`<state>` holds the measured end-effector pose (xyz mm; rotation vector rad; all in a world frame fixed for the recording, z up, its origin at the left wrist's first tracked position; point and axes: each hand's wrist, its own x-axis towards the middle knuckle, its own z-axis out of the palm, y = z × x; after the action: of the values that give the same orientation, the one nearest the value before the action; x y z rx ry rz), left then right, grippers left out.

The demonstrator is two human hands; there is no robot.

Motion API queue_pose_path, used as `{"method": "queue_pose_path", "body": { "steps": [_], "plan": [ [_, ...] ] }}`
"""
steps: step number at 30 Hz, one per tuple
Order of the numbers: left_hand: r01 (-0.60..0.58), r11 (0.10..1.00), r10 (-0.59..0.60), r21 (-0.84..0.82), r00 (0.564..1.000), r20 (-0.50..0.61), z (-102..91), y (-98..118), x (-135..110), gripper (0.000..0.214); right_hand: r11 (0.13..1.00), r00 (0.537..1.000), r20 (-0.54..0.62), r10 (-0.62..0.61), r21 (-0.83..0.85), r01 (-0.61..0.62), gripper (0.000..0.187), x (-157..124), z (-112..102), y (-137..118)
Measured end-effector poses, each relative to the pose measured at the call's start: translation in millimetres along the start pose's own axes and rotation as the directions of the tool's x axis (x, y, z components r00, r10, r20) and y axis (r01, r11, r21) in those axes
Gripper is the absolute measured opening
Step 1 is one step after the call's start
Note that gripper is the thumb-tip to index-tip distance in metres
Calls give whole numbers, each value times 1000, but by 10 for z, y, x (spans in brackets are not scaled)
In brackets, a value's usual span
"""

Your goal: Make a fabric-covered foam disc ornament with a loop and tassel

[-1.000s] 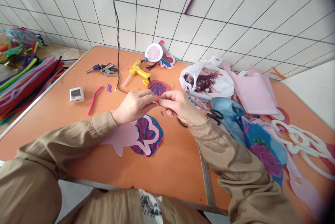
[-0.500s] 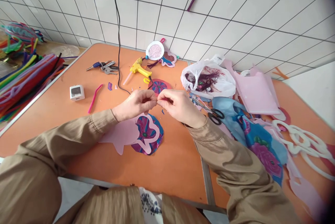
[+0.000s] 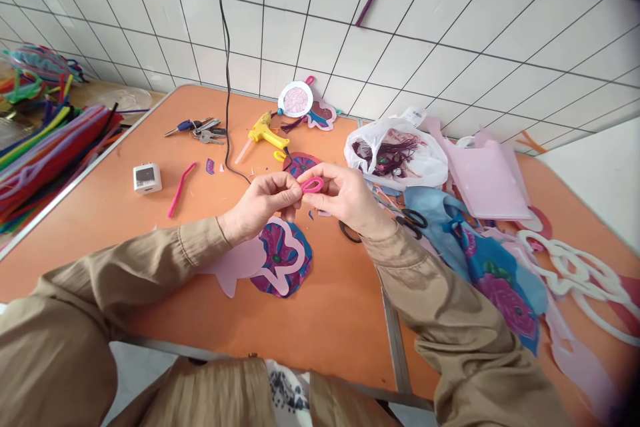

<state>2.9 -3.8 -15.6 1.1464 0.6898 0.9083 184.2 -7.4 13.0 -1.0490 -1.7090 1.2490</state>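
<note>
A small pink loop [image 3: 313, 184], which looks like bent pipe cleaner, is held between both hands above the orange table. My left hand [image 3: 267, 200] pinches its left end between thumb and fingers. My right hand [image 3: 345, 197] grips the loop from the right, fingers closed about it. Below the hands lies a pink butterfly-shaped outline [image 3: 299, 247] on a round of purple and blue flowered fabric [image 3: 277, 230]. A plain pink cutout [image 3: 235, 264] lies to their left, partly under my left forearm. Behind the hands, another flowered round [image 3: 301, 164] is partly hidden.
A yellow glue gun [image 3: 267, 132], keys [image 3: 200, 128], a white charger [image 3: 147, 178] and a pink pipe cleaner piece [image 3: 181, 190] lie left and behind. Scissors [image 3: 413, 218], a plastic bag [image 3: 425, 164] with tassels and blue fabric [image 3: 505, 274] lie right. A black cord [image 3: 226, 47] hangs down.
My hands have turned and parted slightly, so the pink loop now shows between them. A black scissor handle has come into sight beside my right wrist.
</note>
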Motion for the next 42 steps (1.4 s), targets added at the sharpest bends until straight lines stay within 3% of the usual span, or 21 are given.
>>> {"method": "queue_pose_path", "body": {
  "steps": [14, 21, 25, 31, 34, 36, 38, 40, 42],
  "plan": [
    [215, 976, -215, 24, 960, 180, 5, 61, -35, 29, 999, 979, 199, -45, 33, 39, 26, 22, -101, 73],
    [79, 993, -75, -88, 996, 47, 38, 4, 0, 46, 995, 992, 123, -11, 98, -1, 29, 31, -100, 14],
    [-22, 1000, 22, 14, 999, -42, 72, 16, -18, 47, 992, 997, 79, 10, 124, -19, 30, 22, -76, 74],
    [9, 957, -35, 291, 996, 85, -52, 373, -19, 54, 982, 997, 65, 43, 182, -54, 25, -43, -128, 38],
    [17, 830, -32, 557, 999, 18, -274, 520, -67, 43, 997, 980, 188, 65, -49, -57, 17, -51, -167, -6],
    [36, 593, -88, 805, 996, 20, -442, 509, -150, 29, 945, 949, 285, 136, -326, -38, 14, -35, -164, -6],
    [-16, 338, -99, 941, 994, 53, -575, 421, -262, 17, 803, 900, 354, 255, -596, 6, 14, -13, -143, 18],
    [-95, 196, -146, 976, 981, 125, -642, 306, -376, 31, 635, 818, 410, 403, -769, 73, 13, 1, -123, 58],
    [-161, 71, -152, 984, 974, 170, -639, 213, -464, 34, 535, 739, 442, 508, -835, 131, 10, -1, -115, 103]
  ]
}}
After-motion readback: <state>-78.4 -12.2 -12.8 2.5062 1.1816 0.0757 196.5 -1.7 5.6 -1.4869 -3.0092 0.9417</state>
